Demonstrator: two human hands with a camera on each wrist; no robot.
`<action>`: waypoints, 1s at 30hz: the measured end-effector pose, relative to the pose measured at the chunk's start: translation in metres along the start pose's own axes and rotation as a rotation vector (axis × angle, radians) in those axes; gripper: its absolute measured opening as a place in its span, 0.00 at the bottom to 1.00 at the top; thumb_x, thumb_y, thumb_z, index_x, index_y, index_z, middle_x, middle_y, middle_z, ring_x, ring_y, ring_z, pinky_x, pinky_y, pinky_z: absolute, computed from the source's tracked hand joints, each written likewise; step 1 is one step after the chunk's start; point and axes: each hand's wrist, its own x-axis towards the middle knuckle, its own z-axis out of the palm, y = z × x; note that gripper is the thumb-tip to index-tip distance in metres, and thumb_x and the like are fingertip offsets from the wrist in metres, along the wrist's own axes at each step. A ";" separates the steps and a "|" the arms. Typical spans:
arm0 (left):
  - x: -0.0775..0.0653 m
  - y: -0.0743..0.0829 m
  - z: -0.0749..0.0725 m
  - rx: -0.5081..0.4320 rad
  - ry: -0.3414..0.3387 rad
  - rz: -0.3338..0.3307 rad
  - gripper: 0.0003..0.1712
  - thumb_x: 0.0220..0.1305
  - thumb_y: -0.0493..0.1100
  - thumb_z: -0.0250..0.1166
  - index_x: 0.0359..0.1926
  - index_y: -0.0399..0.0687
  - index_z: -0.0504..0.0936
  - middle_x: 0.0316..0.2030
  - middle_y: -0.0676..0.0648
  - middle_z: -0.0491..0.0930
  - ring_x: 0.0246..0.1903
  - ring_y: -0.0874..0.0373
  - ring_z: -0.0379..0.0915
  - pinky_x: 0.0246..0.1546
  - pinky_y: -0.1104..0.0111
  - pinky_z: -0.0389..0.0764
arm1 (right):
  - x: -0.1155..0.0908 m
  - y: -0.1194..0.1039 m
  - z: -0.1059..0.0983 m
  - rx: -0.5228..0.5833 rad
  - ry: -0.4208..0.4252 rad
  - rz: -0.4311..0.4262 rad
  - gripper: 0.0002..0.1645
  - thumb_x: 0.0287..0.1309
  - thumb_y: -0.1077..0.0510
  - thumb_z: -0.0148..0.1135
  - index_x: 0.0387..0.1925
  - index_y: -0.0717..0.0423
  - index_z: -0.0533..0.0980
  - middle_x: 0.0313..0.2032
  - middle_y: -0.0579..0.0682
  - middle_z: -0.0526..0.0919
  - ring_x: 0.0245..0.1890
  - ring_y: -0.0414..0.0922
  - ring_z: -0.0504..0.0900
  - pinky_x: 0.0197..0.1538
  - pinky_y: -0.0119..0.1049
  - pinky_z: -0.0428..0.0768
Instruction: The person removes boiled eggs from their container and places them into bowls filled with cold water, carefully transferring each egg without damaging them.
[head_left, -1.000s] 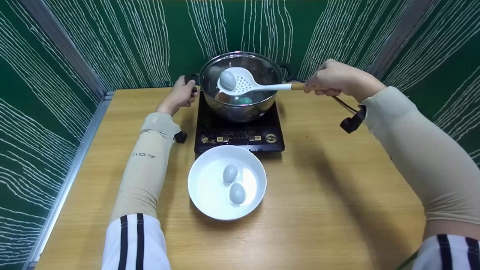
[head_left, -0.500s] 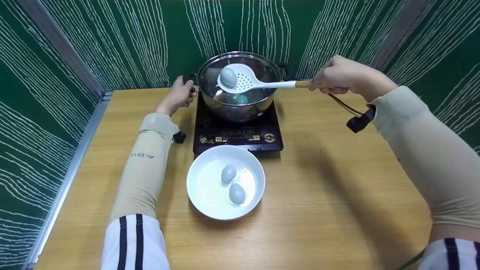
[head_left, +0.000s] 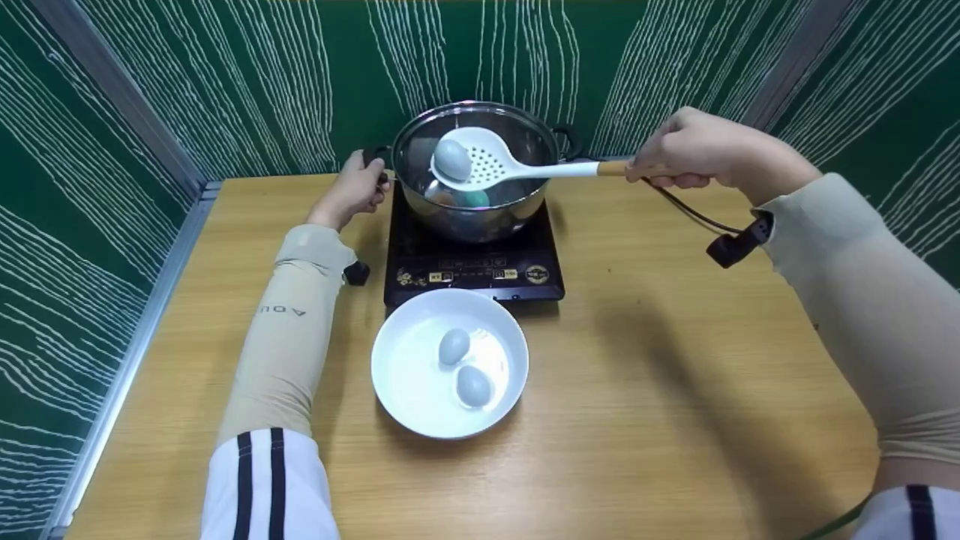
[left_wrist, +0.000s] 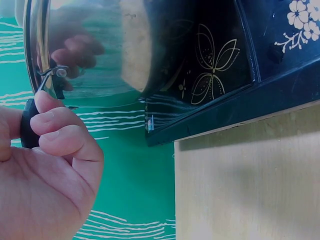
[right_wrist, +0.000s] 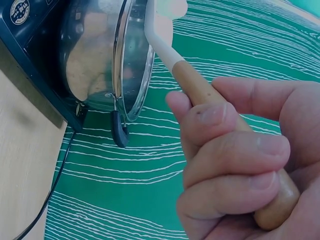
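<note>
While the left hand [head_left: 351,191] grips the steel pot's [head_left: 476,223] black handle [left_wrist: 29,125], the right hand [head_left: 709,152] clasps a wood-handled perforated spoon [head_left: 529,172].

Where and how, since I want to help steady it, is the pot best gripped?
Probably by its right handle, coming from the right: this juts outward from the pot, while the left hand grips the opposite handle. Keep clear of the skimmer.

left arm [head_left: 285,337], right arm [head_left: 862,300] stretched forward; left hand [head_left: 352,189] curled in grip, right hand [head_left: 697,150] likewise
</note>
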 end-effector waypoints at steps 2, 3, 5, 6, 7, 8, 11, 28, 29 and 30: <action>0.000 0.001 0.000 -0.001 -0.002 -0.003 0.13 0.79 0.45 0.36 0.59 0.47 0.50 0.29 0.47 0.67 0.19 0.60 0.58 0.20 0.69 0.61 | -0.002 -0.002 0.000 0.007 -0.008 -0.001 0.17 0.65 0.50 0.61 0.43 0.59 0.84 0.20 0.47 0.76 0.11 0.41 0.62 0.16 0.35 0.63; 0.000 0.001 0.000 -0.003 -0.002 -0.004 0.15 0.79 0.45 0.36 0.60 0.47 0.49 0.29 0.47 0.67 0.18 0.60 0.58 0.20 0.69 0.61 | -0.003 -0.002 -0.001 0.003 -0.013 -0.003 0.17 0.65 0.50 0.62 0.43 0.59 0.84 0.20 0.47 0.76 0.11 0.41 0.62 0.16 0.35 0.63; 0.000 0.001 0.000 -0.004 0.000 -0.004 0.16 0.79 0.45 0.37 0.62 0.47 0.49 0.29 0.48 0.67 0.18 0.60 0.59 0.20 0.69 0.61 | -0.006 -0.003 -0.001 0.002 -0.021 -0.004 0.17 0.64 0.49 0.63 0.42 0.59 0.84 0.19 0.47 0.77 0.10 0.41 0.62 0.15 0.34 0.63; 0.000 0.001 -0.001 -0.002 0.000 -0.008 0.18 0.79 0.45 0.37 0.63 0.47 0.48 0.29 0.48 0.67 0.19 0.60 0.59 0.21 0.69 0.61 | -0.007 -0.004 -0.001 -0.001 -0.023 -0.004 0.17 0.64 0.49 0.63 0.42 0.59 0.84 0.19 0.47 0.77 0.10 0.41 0.62 0.15 0.34 0.63; 0.000 0.001 -0.001 -0.003 0.000 -0.009 0.19 0.79 0.45 0.37 0.65 0.47 0.47 0.29 0.48 0.67 0.19 0.60 0.59 0.21 0.69 0.61 | -0.007 -0.004 -0.001 -0.003 -0.025 -0.003 0.18 0.64 0.48 0.63 0.42 0.59 0.84 0.19 0.46 0.77 0.10 0.41 0.62 0.15 0.34 0.62; 0.000 0.001 -0.001 -0.005 0.001 -0.010 0.20 0.79 0.45 0.37 0.65 0.47 0.46 0.29 0.47 0.67 0.19 0.60 0.59 0.21 0.69 0.61 | -0.008 -0.005 -0.001 -0.004 -0.028 -0.003 0.18 0.63 0.48 0.64 0.42 0.59 0.84 0.19 0.46 0.77 0.10 0.41 0.61 0.15 0.34 0.62; 0.000 0.000 -0.002 -0.008 0.000 -0.015 0.21 0.79 0.46 0.37 0.66 0.47 0.46 0.30 0.47 0.67 0.19 0.60 0.59 0.21 0.69 0.61 | -0.011 -0.006 -0.001 -0.007 -0.040 0.000 0.18 0.63 0.48 0.64 0.42 0.59 0.84 0.18 0.46 0.76 0.09 0.41 0.61 0.15 0.34 0.63; 0.013 -0.011 -0.005 -0.003 0.015 -0.015 0.28 0.79 0.49 0.37 0.73 0.48 0.42 0.32 0.48 0.67 0.20 0.61 0.60 0.22 0.70 0.63 | -0.027 -0.004 0.007 -0.029 -0.133 -0.042 0.17 0.67 0.51 0.60 0.43 0.59 0.84 0.16 0.46 0.70 0.09 0.40 0.61 0.14 0.32 0.63; 0.015 -0.012 -0.006 0.005 0.018 -0.018 0.32 0.79 0.50 0.38 0.75 0.48 0.37 0.32 0.49 0.67 0.21 0.61 0.60 0.22 0.70 0.63 | -0.027 -0.003 0.008 -0.030 -0.139 -0.046 0.16 0.67 0.51 0.59 0.43 0.59 0.84 0.16 0.46 0.70 0.09 0.40 0.61 0.14 0.32 0.62; 0.017 -0.014 -0.006 0.012 0.020 -0.020 0.35 0.79 0.50 0.38 0.76 0.49 0.33 0.32 0.49 0.67 0.21 0.61 0.60 0.23 0.70 0.63 | -0.028 -0.003 0.009 -0.029 -0.145 -0.052 0.16 0.67 0.52 0.59 0.43 0.59 0.84 0.16 0.47 0.69 0.09 0.40 0.61 0.14 0.32 0.62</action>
